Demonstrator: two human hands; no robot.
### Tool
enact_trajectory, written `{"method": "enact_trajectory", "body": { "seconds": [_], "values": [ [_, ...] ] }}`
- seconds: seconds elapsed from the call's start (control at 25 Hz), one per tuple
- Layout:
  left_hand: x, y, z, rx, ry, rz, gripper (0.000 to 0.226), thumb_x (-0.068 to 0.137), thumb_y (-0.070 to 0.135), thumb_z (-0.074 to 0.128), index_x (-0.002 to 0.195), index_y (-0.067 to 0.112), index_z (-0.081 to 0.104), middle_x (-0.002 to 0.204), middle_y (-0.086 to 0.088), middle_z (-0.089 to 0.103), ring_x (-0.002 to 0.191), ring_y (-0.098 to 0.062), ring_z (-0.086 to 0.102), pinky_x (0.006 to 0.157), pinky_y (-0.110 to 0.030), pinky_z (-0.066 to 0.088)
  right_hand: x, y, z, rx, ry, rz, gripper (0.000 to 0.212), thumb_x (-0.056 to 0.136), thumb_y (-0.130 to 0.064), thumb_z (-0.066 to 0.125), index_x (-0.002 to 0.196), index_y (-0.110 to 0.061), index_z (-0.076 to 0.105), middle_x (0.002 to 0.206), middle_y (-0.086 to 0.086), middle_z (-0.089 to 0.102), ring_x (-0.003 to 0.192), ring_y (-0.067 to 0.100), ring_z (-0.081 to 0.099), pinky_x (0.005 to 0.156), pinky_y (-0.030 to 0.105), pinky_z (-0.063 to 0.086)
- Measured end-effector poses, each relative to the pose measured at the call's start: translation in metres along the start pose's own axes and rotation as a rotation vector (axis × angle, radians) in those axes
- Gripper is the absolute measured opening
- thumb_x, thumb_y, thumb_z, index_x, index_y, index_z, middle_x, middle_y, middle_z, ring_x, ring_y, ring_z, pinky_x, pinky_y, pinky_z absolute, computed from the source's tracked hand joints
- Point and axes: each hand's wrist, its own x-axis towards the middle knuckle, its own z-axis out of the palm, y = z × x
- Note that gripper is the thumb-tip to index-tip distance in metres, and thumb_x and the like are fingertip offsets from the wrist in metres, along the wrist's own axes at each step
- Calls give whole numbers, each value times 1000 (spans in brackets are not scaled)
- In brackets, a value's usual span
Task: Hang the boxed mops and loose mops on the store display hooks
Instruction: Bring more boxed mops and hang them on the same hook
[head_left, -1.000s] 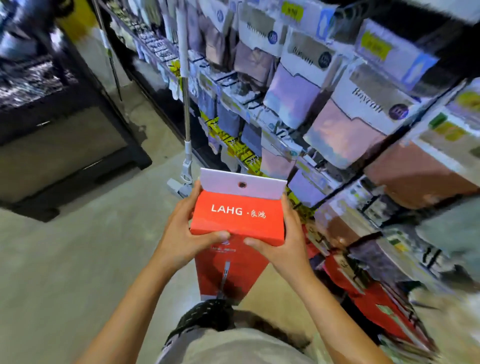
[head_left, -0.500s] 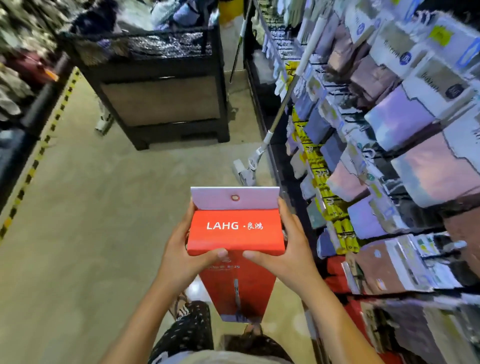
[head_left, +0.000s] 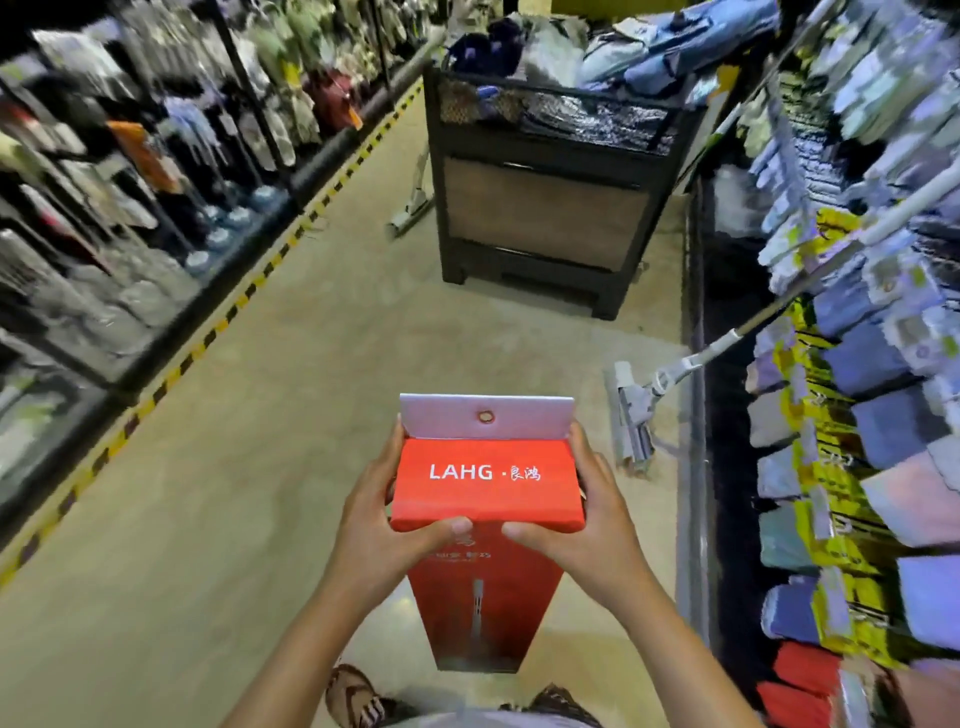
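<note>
The left hand (head_left: 379, 525) and right hand (head_left: 587, 525) both grip the red box (head_left: 485, 483) at its upper end. Fingers wrap its sides and thumbs press across the near face, so it hangs upright in front of the body, above the floor (head_left: 234, 441) and touching nothing else. Its grey tab (head_left: 519, 418) stands up at the far edge with the hole (head_left: 485, 416) in plain view, and that hole is the part that must meet a hook. To the right a loose mop (head_left: 631, 410) rests its head on the floor, its pole leaning up against the rack (head_left: 857, 374) of packed cloths. What looks like a second mop (head_left: 410, 208) leans beside the dark bin (head_left: 545, 218) further down the aisle. The step in hand seems to be carrying a boxed mop toward its place, and the box is not yet hung. No free hook can be made out — the rack is too blurred. The next move, as I judge it, calls for turning to the display and finding an empty hook. The hole would then be lined up with the hook's tip and the tab slid on, with both hands letting go only once the weight settles.
</note>
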Motion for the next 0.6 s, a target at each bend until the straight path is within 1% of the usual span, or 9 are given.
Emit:
{"method": "enact_trajectory", "body": {
  "seconds": [0.08, 0.16, 0.24, 0.32, 0.44, 0.52, 0.56, 0.6],
  "values": [
    [-10, -9, -52, -18, 91, -8, 103, 45, 49, 82, 135, 53, 33, 121, 10, 66, 100, 3, 66, 76, -9, 50, 13, -20, 48, -1, -68, -24, 116, 44, -75, 77, 140, -65, 12, 120, -20, 44, 114, -11, 47, 93, 21, 45],
    [-21, -19, -106, -17, 184, -16, 99, 47, 50, 83, 131, 65, 33, 116, 19, 68, 100, 4, 66, 75, -8, 50, 23, -42, 100, -3, -149, -55, 118, 43, -79, 75, 142, -63, 12, 121, -25, 42, 115, -13, 46, 90, 13, 42],
    [-36, -29, -158, 10, 268, -38, 98, 46, 55, 83, 127, 75, 31, 118, 15, 66, 103, 0, 65, 79, -13, 51, 32, -63, 152, 11, -222, -105, 114, 44, -78, 76, 139, -66, 15, 119, -33, 42, 115, -14, 46, 86, 4, 40],
    [-51, -41, -200, 39, 329, -59, 101, 46, 60, 82, 130, 75, 28, 122, 9, 62, 107, -4, 64, 87, -24, 52, 38, -79, 197, 57, -284, -137, 107, 45, -75, 78, 135, -69, 21, 115, -40, 42, 114, -14, 48, 85, 0, 38],
    [-83, -63, -268, 56, 444, -82, 104, 47, 63, 82, 134, 72, 25, 122, 9, 61, 110, -7, 62, 94, -38, 53, 39, -104, 275, 99, -400, -187, 105, 45, -73, 79, 135, -67, 25, 114, -41, 44, 114, -14, 48, 85, -1, 37],
    [-110, -73, -308, 73, 553, -108, 106, 46, 67, 82, 135, 71, 24, 122, 11, 61, 110, -6, 62, 94, -40, 53, 35, -126, 323, 85, -499, -237, 109, 46, -74, 79, 138, -64, 22, 116, -37, 44, 115, -13, 47, 86, 1, 39],
    [-124, -76, -325, 79, 610, -121, 108, 45, 68, 81, 136, 70, 23, 121, 11, 60, 110, -6, 62, 94, -40, 53, 33, -136, 345, 78, -557, -258, 111, 46, -74, 79, 140, -62, 22, 119, -34, 45, 116, -11, 48, 88, 5, 43],
    [-137, -79, -340, 84, 666, -131, 108, 44, 70, 81, 136, 70, 23, 121, 13, 60, 110, -6, 62, 94, -39, 53, 31, -146, 365, 78, -618, -274, 112, 47, -73, 80, 142, -59, 23, 121, -28, 47, 116, -7, 51, 91, 13, 46]
  ]
}}
